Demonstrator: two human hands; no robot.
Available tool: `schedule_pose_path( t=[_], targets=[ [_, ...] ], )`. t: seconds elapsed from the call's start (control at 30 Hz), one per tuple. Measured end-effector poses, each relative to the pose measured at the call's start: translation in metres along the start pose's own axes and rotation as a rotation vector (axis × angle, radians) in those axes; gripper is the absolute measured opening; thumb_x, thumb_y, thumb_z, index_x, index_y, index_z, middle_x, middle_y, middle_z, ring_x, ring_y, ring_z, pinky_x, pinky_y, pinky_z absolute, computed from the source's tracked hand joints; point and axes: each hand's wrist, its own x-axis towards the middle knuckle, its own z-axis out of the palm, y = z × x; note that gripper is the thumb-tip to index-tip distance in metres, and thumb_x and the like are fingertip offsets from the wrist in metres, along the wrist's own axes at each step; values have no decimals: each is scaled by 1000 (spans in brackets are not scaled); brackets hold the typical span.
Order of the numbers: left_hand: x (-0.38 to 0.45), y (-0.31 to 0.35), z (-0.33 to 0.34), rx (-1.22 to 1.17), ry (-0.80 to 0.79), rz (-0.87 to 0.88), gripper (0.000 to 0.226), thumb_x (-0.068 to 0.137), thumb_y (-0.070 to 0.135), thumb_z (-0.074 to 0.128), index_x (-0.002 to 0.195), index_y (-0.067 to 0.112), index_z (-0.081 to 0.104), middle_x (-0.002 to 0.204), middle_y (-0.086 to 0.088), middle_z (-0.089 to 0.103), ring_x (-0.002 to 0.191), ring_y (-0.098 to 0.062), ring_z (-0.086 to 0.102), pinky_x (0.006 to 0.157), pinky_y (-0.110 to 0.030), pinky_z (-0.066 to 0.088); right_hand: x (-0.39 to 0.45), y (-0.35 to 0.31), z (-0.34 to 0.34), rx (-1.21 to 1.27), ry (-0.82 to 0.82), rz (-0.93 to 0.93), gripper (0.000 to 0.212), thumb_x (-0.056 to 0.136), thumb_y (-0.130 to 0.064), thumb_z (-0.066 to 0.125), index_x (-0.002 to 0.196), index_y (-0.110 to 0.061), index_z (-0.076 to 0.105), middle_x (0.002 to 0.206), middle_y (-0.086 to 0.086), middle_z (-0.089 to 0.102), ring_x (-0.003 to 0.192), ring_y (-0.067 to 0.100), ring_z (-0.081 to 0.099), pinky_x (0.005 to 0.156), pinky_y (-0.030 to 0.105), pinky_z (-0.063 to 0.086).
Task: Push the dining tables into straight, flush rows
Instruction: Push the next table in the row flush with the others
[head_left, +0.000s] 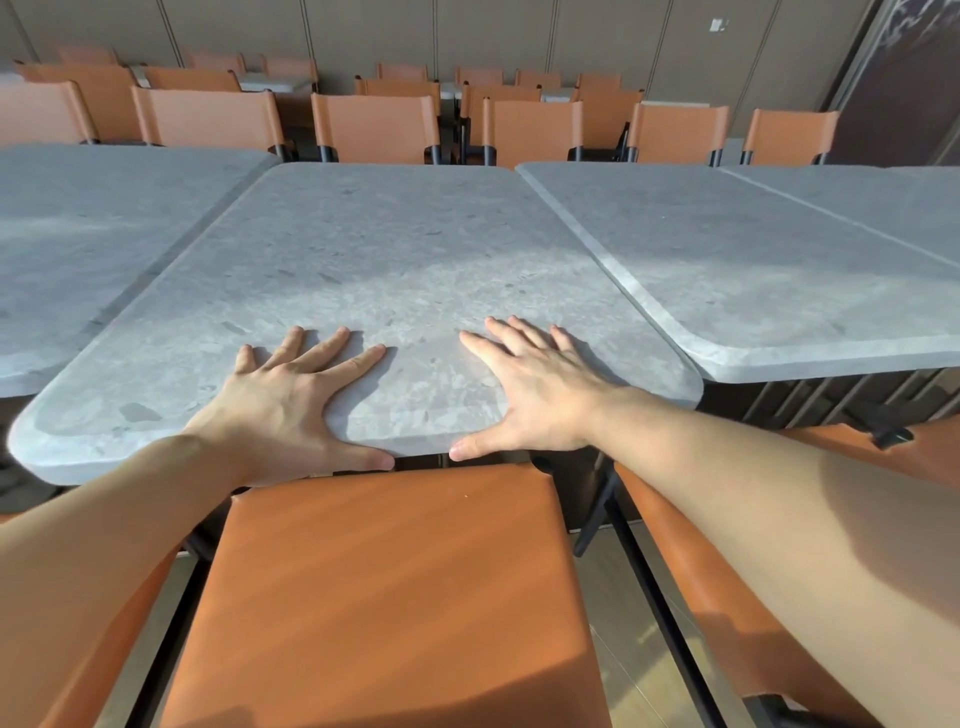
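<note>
A grey stone-topped dining table (374, 249) stands straight ahead, its near edge sticking out toward me past the tables on both sides. My left hand (291, 395) lies flat on its top near the front edge, fingers spread, thumb along the rim. My right hand (530, 395) lies flat beside it in the same way. The table on the right (753, 270) touches the middle one along its side. The table on the left (78, 249) is separated from it by a narrow dark gap that widens toward me.
An orange leather chair (395, 587) stands between me and the middle table, its back under my arms. Another orange chair (769, 597) is at the right. A row of orange chairs (374, 127) lines the far side, with more tables and chairs behind.
</note>
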Motion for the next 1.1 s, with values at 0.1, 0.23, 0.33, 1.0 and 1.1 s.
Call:
schedule_pose_path(
  t=[0.1, 0.23, 0.33, 1.0, 1.1],
  targets=[
    [0, 0, 0, -5, 2, 6, 118, 45, 111, 9, 149, 60, -16, 168, 13, 5, 153, -21, 6, 114, -47, 23, 0, 0, 0, 13, 2, -2, 132, 57, -96, 54, 160, -36, -4, 169, 0, -8, 155, 21, -13, 122, 59, -5],
    [1, -1, -2, -30, -20, -1, 117, 45, 111, 11, 148, 62, -16, 169, 14, -1, 156, -23, 0, 119, -48, 17, 0, 0, -3, 40, -9, -4, 131, 58, -94, 57, 159, -37, -3, 169, 0, -8, 155, 21, -14, 123, 57, -7],
    [4, -1, -4, -26, -18, 3, 117, 45, 111, 10, 148, 62, -15, 169, 14, 0, 156, -23, 0, 118, -47, 16, 3, 1, -5, 39, -14, -1, 131, 59, -94, 57, 159, -37, -4, 169, 0, -9, 154, 20, -15, 123, 56, -8],
    [52, -25, 6, -68, -15, -13, 115, 47, 110, 17, 147, 64, -16, 168, 15, -2, 157, -25, -2, 121, -51, 12, 53, 18, -6, 33, 32, 5, 128, 59, -94, 56, 160, -36, 2, 169, -2, -5, 155, 18, -13, 123, 57, -5],
    [52, -24, 5, -71, -9, -5, 116, 50, 108, 19, 151, 60, -11, 168, 15, 0, 155, -23, -1, 120, -52, 12, 54, 19, -5, 13, 42, 4, 127, 61, -93, 55, 160, -35, 1, 169, -2, -6, 155, 17, -13, 123, 56, -4]
  ],
)
